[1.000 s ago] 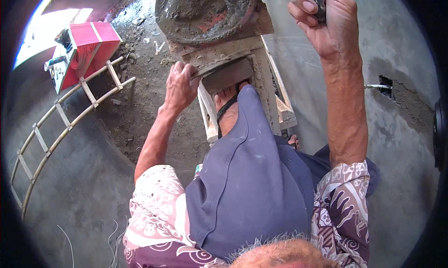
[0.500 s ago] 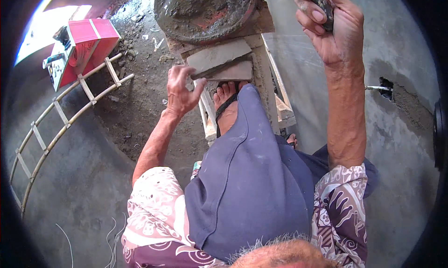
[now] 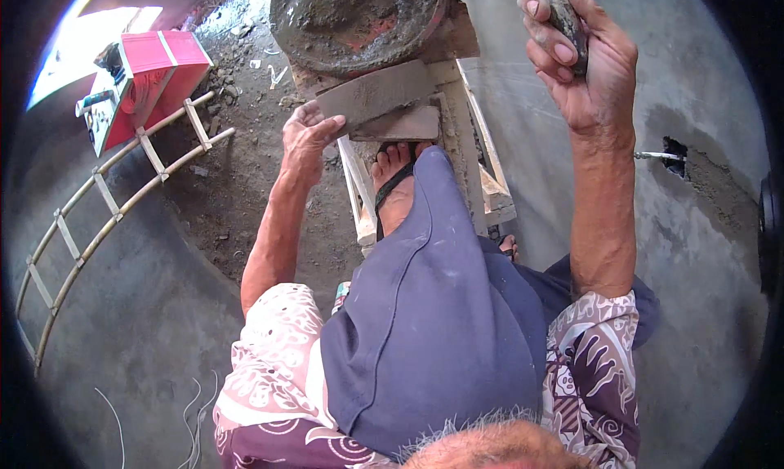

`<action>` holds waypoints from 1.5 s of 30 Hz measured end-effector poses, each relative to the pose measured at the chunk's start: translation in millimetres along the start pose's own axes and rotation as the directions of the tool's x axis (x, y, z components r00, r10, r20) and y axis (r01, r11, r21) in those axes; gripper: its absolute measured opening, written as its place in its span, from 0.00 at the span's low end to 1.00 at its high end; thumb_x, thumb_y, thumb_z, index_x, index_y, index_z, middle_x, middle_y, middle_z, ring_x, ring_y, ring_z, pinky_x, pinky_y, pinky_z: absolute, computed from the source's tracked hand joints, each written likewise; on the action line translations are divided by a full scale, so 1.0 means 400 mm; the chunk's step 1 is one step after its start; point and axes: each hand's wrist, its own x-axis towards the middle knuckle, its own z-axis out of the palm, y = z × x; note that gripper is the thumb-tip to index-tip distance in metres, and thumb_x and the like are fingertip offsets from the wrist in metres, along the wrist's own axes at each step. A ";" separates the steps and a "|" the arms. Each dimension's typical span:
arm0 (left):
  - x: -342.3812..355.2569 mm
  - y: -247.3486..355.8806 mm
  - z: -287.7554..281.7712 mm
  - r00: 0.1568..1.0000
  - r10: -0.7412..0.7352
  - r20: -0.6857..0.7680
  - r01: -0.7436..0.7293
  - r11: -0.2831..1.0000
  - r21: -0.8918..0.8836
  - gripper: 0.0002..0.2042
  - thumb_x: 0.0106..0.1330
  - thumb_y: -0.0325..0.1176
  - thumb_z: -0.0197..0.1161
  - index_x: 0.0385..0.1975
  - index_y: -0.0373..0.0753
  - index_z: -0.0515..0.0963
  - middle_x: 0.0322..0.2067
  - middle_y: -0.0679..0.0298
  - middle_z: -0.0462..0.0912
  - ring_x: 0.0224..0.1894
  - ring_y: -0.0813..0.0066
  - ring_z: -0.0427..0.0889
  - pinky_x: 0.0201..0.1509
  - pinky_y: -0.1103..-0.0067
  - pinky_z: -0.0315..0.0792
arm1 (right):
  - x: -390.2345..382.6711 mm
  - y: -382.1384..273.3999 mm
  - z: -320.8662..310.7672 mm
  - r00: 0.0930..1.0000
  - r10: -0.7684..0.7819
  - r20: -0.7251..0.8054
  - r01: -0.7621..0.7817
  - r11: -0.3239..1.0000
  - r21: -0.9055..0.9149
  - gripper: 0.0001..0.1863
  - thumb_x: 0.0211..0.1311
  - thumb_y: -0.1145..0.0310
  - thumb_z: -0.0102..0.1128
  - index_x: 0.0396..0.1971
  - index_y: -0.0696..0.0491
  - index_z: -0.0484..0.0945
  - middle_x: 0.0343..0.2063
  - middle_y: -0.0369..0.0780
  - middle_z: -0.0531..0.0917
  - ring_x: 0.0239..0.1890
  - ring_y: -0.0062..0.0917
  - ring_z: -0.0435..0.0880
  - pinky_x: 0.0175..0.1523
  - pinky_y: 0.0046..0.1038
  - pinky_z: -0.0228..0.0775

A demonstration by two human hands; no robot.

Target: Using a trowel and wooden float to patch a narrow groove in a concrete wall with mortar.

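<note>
My left hand [image 3: 308,138] pinches the left end of a flat grey slab [image 3: 380,95], thumb on its near side. The slab is tilted and overlaps a second, smaller grey slab [image 3: 400,124] just in front of my sandalled foot [image 3: 395,179]. Raised at the upper right, my right hand [image 3: 592,69] is closed round a dark, mortar-caked handle [image 3: 565,24]. The upper edge of the picture cuts off the rest of that tool. Beyond the slabs stands a round basin [image 3: 300,48] holding wet grey mortar [image 3: 351,15].
My foot rests on a narrow wooden stand [image 3: 464,163]. To the left, a bamboo ladder [image 3: 98,183] lies near a pink box [image 3: 163,69]. A hole with a pale pipe [image 3: 657,154] breaks the grey wall [image 3: 686,248] on the right. Thin wires [image 3: 196,420] lie lower left.
My left hand has closed on the larger slab's left end, and the slab has tipped up and shifted slightly left. My right hand has come down a little with the handle.
</note>
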 end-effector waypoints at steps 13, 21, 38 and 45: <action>0.006 0.109 0.023 0.948 -0.121 0.294 0.097 0.991 0.095 0.17 0.63 0.33 0.66 0.49 0.33 0.78 0.37 0.62 0.83 0.32 0.77 0.82 0.35 0.79 0.80 | -0.056 -0.052 -0.028 0.986 -0.045 0.158 0.038 0.998 0.048 0.16 0.72 0.61 0.51 0.46 0.61 0.73 0.28 0.42 0.79 0.15 0.13 0.68 0.16 0.17 0.57; 0.000 0.217 0.196 0.762 0.061 0.645 0.104 0.971 -0.214 0.19 0.62 0.24 0.63 0.53 0.29 0.72 0.42 0.55 0.85 0.37 0.71 0.88 0.39 0.76 0.86 | -0.168 -0.097 -0.112 0.984 -0.152 0.088 0.161 0.981 -0.108 0.13 0.72 0.58 0.53 0.35 0.54 0.74 0.28 0.42 0.81 0.14 0.10 0.69 0.16 0.14 0.56; -0.334 0.490 0.679 0.174 0.098 0.980 0.156 0.980 -0.126 0.20 0.70 0.28 0.52 0.56 0.19 0.67 0.49 0.45 0.81 0.48 0.59 0.86 0.51 0.69 0.85 | -0.560 -0.135 -0.253 0.286 -0.727 0.624 0.310 -0.546 -0.778 0.17 0.52 0.79 0.69 0.43 0.59 0.76 0.35 0.46 0.81 0.31 0.35 0.84 0.31 0.31 0.76; -0.358 0.488 0.709 0.232 0.120 0.965 -0.003 0.992 -0.123 0.20 0.68 0.30 0.55 0.54 0.18 0.69 0.45 0.46 0.83 0.44 0.62 0.87 0.47 0.73 0.86 | -0.646 -0.138 -0.278 0.330 -0.732 0.595 0.281 -0.526 -0.803 0.16 0.50 0.80 0.69 0.40 0.59 0.78 0.36 0.46 0.80 0.31 0.36 0.84 0.30 0.31 0.77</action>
